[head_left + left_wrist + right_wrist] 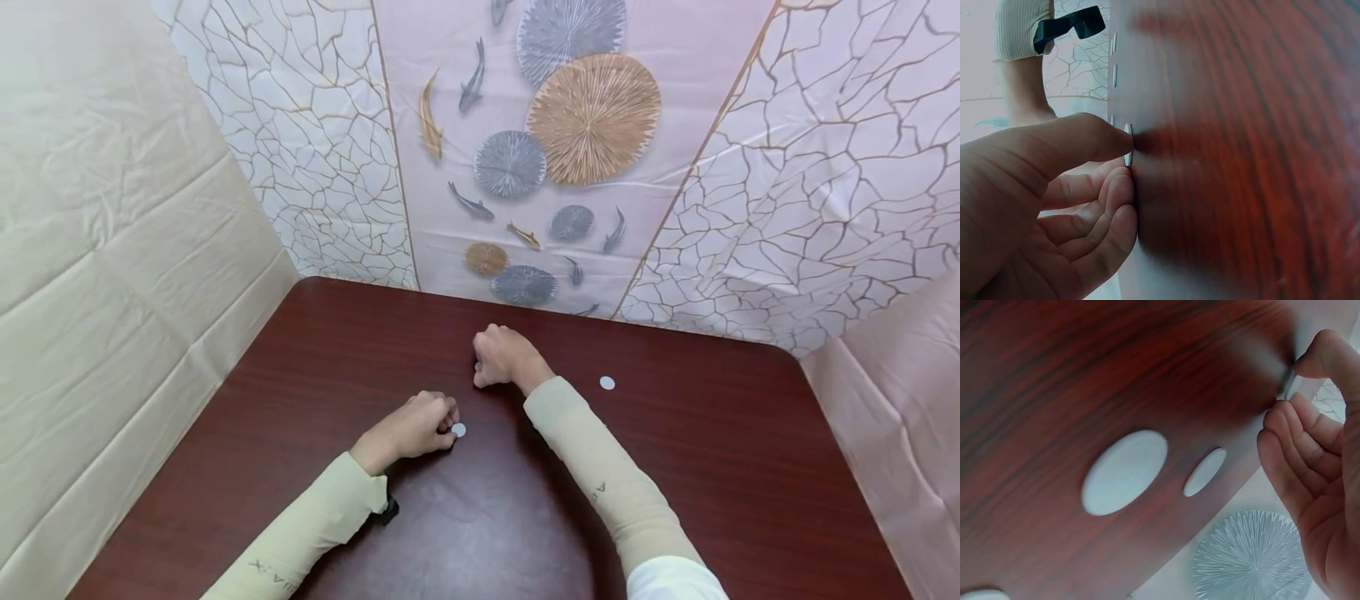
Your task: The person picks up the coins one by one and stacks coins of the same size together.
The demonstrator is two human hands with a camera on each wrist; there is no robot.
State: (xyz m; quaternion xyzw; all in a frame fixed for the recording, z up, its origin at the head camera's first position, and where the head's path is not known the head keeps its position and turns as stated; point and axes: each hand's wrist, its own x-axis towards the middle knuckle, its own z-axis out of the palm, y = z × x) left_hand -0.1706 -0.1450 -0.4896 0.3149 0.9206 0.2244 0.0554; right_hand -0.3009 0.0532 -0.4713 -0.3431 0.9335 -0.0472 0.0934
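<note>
Near the middle of the table, my left hand (415, 427) pinches a small white disc (459, 430) between thumb and fingertips. In the left wrist view that disc (1128, 147) lies flat, close on the wood, with the thumb at its edge. Farther back, my right hand (504, 357) is bent down to the table and pinches another white disc (477, 367), mostly covered by its fingers. The right wrist view has this disc (1288, 385) edge-on between thumb and fingertips.
A loose white disc (607, 383) lies right of the right hand on the dark red wooden table (750, 467). The right wrist view holds a large-looking disc (1124, 472) and a smaller-looking disc (1204, 472). Patterned cloth (330, 167) hangs behind the table; plain cloth (112, 275) hangs left.
</note>
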